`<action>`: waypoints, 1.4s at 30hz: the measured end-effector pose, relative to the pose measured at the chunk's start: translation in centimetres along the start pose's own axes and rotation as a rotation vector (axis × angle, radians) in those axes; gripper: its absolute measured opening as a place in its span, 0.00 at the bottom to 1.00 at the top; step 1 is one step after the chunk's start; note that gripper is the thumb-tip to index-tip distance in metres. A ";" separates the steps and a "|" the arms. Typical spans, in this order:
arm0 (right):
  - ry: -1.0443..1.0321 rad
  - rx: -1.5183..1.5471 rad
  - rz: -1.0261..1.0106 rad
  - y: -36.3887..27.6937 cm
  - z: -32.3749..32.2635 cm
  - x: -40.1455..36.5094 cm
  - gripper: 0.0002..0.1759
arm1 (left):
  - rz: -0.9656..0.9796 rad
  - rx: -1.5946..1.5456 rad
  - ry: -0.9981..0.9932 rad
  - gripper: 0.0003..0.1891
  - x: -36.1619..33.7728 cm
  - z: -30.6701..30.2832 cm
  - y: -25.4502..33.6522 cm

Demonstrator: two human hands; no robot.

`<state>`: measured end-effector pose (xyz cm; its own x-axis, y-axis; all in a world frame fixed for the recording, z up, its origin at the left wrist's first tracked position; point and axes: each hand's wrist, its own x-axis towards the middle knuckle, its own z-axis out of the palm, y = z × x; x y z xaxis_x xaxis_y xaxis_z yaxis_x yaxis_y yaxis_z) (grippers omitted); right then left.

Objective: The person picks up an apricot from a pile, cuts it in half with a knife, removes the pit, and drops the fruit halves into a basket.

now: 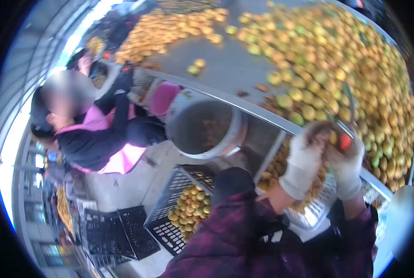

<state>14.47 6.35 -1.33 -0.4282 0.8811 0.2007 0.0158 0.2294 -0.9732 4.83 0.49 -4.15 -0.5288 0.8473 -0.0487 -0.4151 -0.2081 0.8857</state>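
Both hands wear whitish gloves and are close together at the metal table's front edge (271, 119). My left hand (305, 160) has its fingers curled in, by a brownish-yellow piece that looks like fruit; what it grips is blurred. My right hand (347, 162) is closed round a small red object (345, 141), and a thin metallic strip shows just above it. Behind the hands lies a large heap of yellow-green fruit (327, 60). Below them sits a shiny metal tray (315, 215) with small yellowish pieces.
A white bucket (172, 123) and a pink container (164, 98) stand beside the table. On the floor are a grey crate (157, 208) of fruit and black crates (107, 234). Another person (93, 139) in pink and black sits at the left. Orange pieces (158, 34) cover the table's far side.
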 end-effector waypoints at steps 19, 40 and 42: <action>0.021 -0.187 -0.111 -0.2 5.3 0.2 0.21 | -0.015 -0.374 0.211 0.13 1.9 -2.8 -1.2; -0.254 0.078 0.290 -5.2 -3.8 4.1 0.18 | -0.125 0.143 -0.248 0.19 2.3 0.4 5.5; -0.233 0.188 0.393 -5.8 -4.5 4.5 0.16 | -0.175 0.151 -0.275 0.21 3.0 0.7 5.6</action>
<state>16.55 10.89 5.71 -0.6134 0.7652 -0.1952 0.0625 -0.1994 -0.9779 1.41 2.15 1.00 -0.2315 0.9679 -0.0974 -0.3570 0.0086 0.9341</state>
